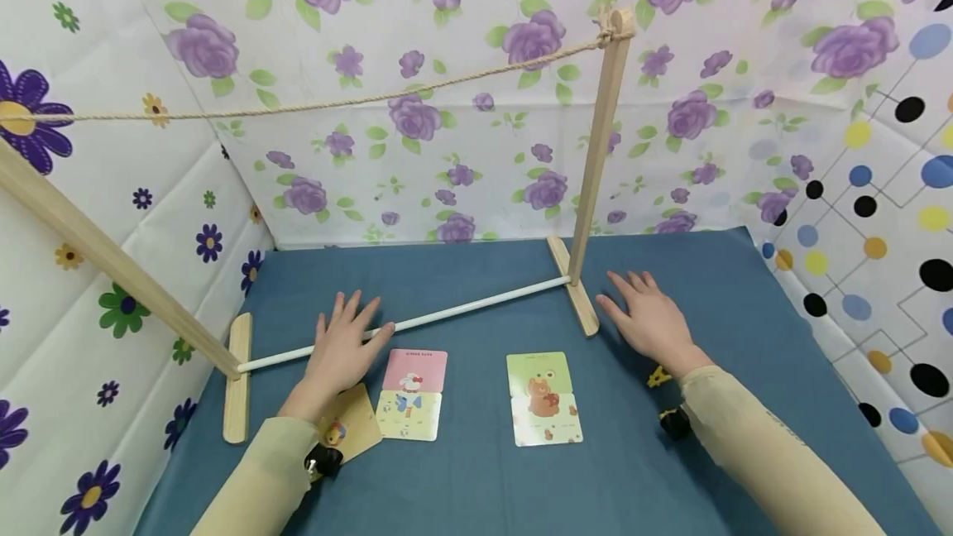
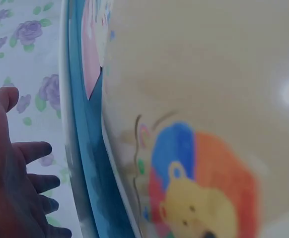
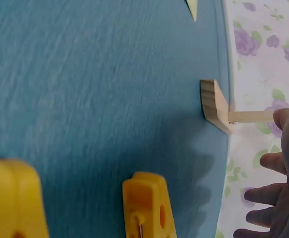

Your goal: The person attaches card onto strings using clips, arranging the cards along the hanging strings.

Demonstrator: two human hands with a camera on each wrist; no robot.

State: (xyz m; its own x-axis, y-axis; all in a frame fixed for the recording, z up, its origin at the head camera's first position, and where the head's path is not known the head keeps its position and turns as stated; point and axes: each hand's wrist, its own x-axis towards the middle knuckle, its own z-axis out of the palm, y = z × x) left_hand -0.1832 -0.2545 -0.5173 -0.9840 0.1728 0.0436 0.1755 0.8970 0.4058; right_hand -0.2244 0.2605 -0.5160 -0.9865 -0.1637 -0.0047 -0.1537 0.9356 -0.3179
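Note:
My left hand (image 1: 344,350) hovers with spread fingers above the left half of a white rod (image 1: 476,304); whether it touches the rod I cannot tell. Below its wrist lies a tan card (image 1: 353,428) with a bear picture, large in the left wrist view (image 2: 204,198). Beside that is a pink-and-yellow card (image 1: 412,395). A green-and-white card (image 1: 543,399) with a brown bear lies between the hands. My right hand (image 1: 649,321), fingers apart and holding nothing, is right of the stand's wooden foot (image 1: 584,308). Yellow clips (image 3: 147,203) lie under the right wrist.
Two wooden posts, left (image 1: 112,259) and right (image 1: 599,155), rise from wooden feet joined by the rod. A rope (image 1: 372,98) runs between them, tied at the right post's top. Blue cloth (image 1: 476,486) covers the table; flowered sheets (image 1: 462,172) hang behind.

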